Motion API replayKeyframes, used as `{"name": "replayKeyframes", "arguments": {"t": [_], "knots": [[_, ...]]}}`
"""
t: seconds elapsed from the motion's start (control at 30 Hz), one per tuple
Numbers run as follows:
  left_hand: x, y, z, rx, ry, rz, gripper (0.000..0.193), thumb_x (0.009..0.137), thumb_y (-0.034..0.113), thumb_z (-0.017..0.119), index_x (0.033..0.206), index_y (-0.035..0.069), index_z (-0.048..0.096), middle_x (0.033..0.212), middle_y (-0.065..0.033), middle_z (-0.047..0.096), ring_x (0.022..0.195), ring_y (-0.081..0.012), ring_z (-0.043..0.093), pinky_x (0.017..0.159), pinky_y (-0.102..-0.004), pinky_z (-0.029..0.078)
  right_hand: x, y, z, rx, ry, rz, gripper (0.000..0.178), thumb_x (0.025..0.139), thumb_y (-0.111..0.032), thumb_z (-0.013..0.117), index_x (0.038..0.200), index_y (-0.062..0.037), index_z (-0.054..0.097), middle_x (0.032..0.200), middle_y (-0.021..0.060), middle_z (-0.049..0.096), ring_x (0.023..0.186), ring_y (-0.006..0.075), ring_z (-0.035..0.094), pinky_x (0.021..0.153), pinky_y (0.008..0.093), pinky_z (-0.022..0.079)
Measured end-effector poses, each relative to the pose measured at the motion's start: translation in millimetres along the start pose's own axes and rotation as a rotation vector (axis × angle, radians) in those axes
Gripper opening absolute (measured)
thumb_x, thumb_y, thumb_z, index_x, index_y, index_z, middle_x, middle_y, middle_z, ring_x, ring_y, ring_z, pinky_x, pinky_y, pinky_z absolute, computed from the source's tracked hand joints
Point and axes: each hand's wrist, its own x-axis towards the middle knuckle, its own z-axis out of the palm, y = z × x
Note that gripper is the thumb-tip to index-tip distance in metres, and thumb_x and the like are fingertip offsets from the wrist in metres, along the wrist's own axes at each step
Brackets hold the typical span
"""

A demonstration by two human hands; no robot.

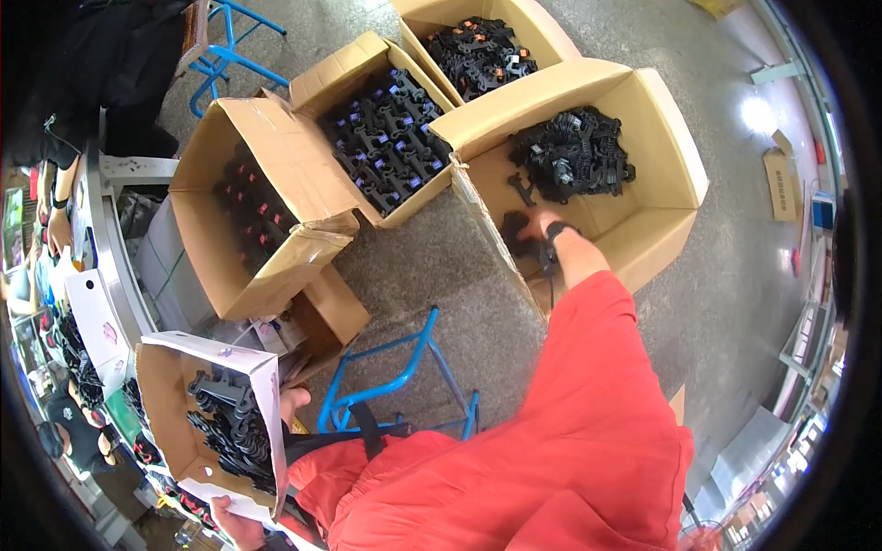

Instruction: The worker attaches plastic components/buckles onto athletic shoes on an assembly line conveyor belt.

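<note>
My left hand (pixel 236 525) grips the lower edge of a white-sided cardboard box (pixel 265 386) at the lower left. Inside that box lies a heap of black plastic pieces (pixel 230 413) that look like clip hangers. My right arm, in a red sleeve, reaches into a large brown carton (pixel 643 220) on the right. There my right hand (pixel 549 228), with a black band at the wrist, is blurred by motion. Dark blurred pieces (pixel 516 230) are at its fingertips; whether they are gripped is unclear. A pile of similar black pieces (pixel 574 156) fills the carton's far side, with one loose piece (pixel 521 190) beside it.
Further cartons hold black pieces with coloured tags: purple (pixel 386 138), orange (pixel 478 60) and red (pixel 253 207). A blue metal stool frame (pixel 395 376) stands in front of me, another blue frame (pixel 220 64) farther off. Workbench edge (pixel 124 257) and another person's arm (pixel 61 207) are at left.
</note>
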Motion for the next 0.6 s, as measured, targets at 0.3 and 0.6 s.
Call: {"name": "replayKeyframes", "arguments": {"t": [0.3, 0.6], "knots": [[-20, 11, 49, 0.046, 0.184, -0.033, 0.024, 0.072, 0.011, 0.055, 0.095, 0.006, 0.053, 0.087, -0.0076, 0.059, 0.082, -0.0239, 0.060, 0.078, -0.0368, 0.050, 47, -10, 21, 0.345, 0.530, 0.227, 0.078, 0.067, -0.039, 0.081, 0.130, -0.0041, 0.051, 0.121, 0.0234, 0.057, 0.114, 0.0344, 0.055, 0.099, 0.0381, 0.044], [-27, 15, 45, 0.058, 0.266, -0.063, 0.014, 0.072, 0.008, 0.062, 0.082, 0.008, 0.052, 0.077, -0.0059, 0.055, 0.076, -0.0227, 0.057, 0.074, -0.0355, 0.048, 97, 3, 41, 0.522, 0.063, 0.202, 0.086, 0.072, -0.045, 0.076, 0.136, 0.0006, 0.040, 0.134, 0.0214, 0.049, 0.121, 0.0299, 0.051, 0.099, 0.0337, 0.043]]}}
